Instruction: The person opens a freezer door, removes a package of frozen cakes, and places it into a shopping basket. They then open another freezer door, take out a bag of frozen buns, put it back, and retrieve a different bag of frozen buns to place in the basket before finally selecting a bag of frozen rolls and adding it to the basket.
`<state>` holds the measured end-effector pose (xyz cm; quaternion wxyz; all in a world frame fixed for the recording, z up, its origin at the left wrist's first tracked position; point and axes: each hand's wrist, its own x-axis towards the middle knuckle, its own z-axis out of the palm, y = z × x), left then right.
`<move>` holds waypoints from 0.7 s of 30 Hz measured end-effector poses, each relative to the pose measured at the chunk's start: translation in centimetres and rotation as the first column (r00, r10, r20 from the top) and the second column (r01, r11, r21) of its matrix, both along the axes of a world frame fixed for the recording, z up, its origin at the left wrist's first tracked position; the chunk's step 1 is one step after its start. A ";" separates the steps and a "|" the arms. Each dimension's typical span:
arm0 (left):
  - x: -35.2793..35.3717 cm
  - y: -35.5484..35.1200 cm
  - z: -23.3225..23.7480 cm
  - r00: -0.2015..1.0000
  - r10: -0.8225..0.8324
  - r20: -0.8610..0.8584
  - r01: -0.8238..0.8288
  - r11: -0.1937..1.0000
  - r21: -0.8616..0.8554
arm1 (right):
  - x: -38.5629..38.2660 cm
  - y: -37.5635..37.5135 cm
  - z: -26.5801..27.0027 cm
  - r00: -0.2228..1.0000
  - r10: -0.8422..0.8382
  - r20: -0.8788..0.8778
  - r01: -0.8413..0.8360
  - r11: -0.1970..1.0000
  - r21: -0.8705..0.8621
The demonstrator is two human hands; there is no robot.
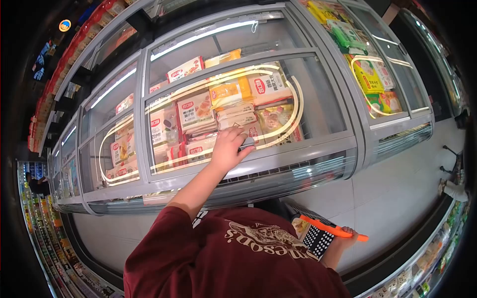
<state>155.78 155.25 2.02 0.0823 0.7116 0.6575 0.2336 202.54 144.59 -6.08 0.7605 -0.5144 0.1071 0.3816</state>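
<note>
Freezer lid [322, 94] handling looks like our step: left hand [230, 146] curled at the grey handle [247, 143] near its front edge, pinch unclear, right hand [345, 240] wrapped round the orange basket handle [323, 226]; next move needs firm purchase.

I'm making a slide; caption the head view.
Left hand on a glass freezer lid over food packets, right hand holding an orange basket handle.

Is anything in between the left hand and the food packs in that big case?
Yes, the glass lid. The left hand is on top of it, at a small grey handle; the food packs lie underneath.
</note>
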 end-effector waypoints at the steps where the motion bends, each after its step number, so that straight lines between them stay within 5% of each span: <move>1: -0.3 -0.1 -0.7 1.000 -0.017 -0.010 0.017 0.999 0.029 | -0.1 1.5 -0.3 1.000 0.012 -0.004 -0.012 0.999 0.035; 5: -1.3 -0.7 -0.8 0.999 -0.049 -0.007 0.050 0.994 0.097 | -1.2 7.1 -0.8 0.973 0.231 -0.006 -0.229 0.967 0.110; 13: -3.6 -4.0 -0.9 0.989 0.111 0.093 -0.108 0.993 -0.044 | -4.9 15.9 -0.1 0.858 0.514 0.009 -0.510 0.849 0.138; 17: -4.0 -3.9 -1.4 0.991 0.085 0.104 -0.078 0.995 -0.066 | -6.4 16.8 0.4 0.854 0.500 0.144 -0.502 0.865 -0.024; 21: -4.2 -3.6 -0.5 0.990 0.081 0.115 -0.070 0.992 -0.100 | -3.7 17.4 -0.9 0.725 0.680 0.115 -0.669 0.734 -0.121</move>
